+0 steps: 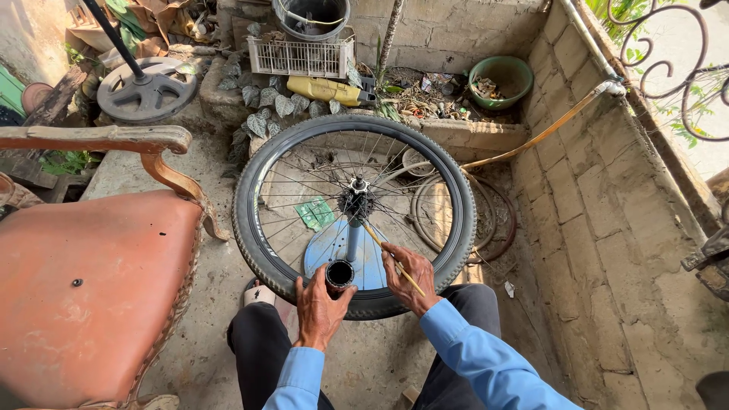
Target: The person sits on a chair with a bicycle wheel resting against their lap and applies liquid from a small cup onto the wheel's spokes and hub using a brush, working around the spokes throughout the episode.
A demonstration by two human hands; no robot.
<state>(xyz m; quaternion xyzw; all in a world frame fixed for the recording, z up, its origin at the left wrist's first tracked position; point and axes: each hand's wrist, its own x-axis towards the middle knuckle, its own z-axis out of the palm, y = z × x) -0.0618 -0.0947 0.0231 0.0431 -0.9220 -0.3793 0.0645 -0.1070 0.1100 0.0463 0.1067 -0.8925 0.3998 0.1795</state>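
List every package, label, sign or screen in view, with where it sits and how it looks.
Small can: in the left hand, round, black, open-topped.
Yellow container: on its side on the ledge beyond the wheel, black cap.
Green packet: flat on the ground under the spokes.

Soft even daylight, brighter upper right; faint shadows; sharp focus; wide-angle bending at edges.

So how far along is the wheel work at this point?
Done: the wheel lies flat on a blue stand, tyre on. In hand: the left hand holds a small black tin; the right hand holds a thin stick with its tip near the hub. What is left cannot be told.
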